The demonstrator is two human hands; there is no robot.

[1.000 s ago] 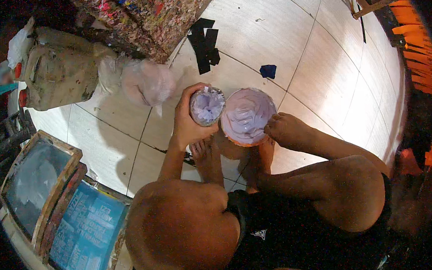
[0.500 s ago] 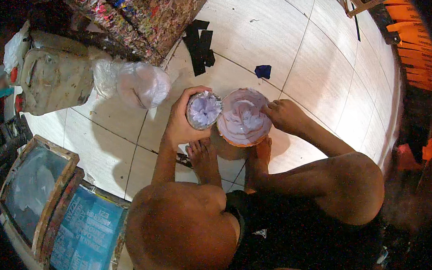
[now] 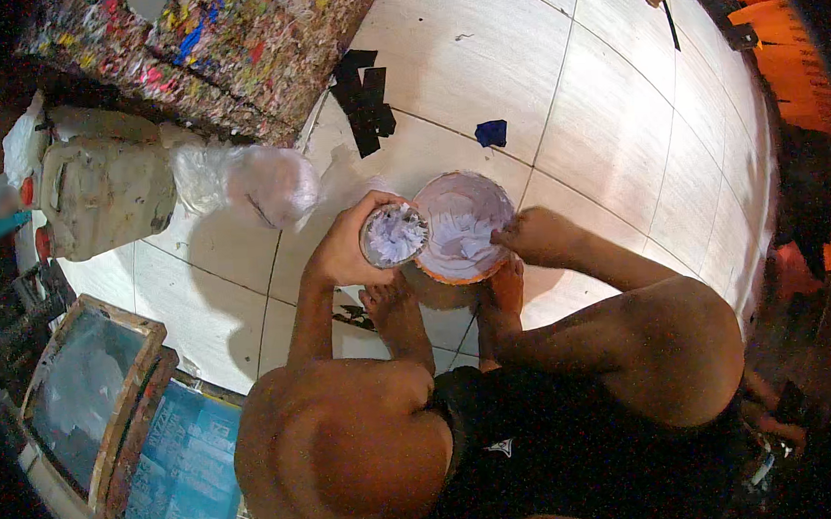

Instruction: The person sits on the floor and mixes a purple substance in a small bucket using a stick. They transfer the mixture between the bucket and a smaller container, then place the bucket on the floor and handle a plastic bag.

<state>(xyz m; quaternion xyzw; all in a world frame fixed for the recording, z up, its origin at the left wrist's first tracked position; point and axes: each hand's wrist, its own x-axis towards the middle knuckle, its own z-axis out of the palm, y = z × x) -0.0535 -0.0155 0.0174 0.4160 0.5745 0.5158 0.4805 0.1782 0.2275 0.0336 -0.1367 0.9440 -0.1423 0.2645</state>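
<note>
My left hand (image 3: pixel 341 249) is wrapped round a small round can (image 3: pixel 369 253), its mouth facing up, filled with ridged pale lilac paste. Touching or very near it on the right is a wider round tub (image 3: pixel 457 187) with an orange lower edge and the same paste smeared inside. The fingers of my right hand (image 3: pixel 540 237) are closed at the tub's right rim. A pale shape in the paste lies by those fingertips; whether it is a tool or just paste I cannot tell. My bare feet (image 3: pixel 394 304) rest just below both containers.
Black strips (image 3: pixel 365 101) and a dark blue scrap (image 3: pixel 491 133) lie on the tiles ahead. A dirty jerrycan (image 3: pixel 107 188) and clear plastic bag (image 3: pixel 273 183) stand left, near a paint-crusted block (image 3: pixel 260 50). Framed screens (image 3: pixel 90 384) lean lower left.
The view has shifted a little. Paste in the tub has changed from swirls to a broken, scraped heap, and the can's paste looks more ridged. My left hand still holds the can.
</note>
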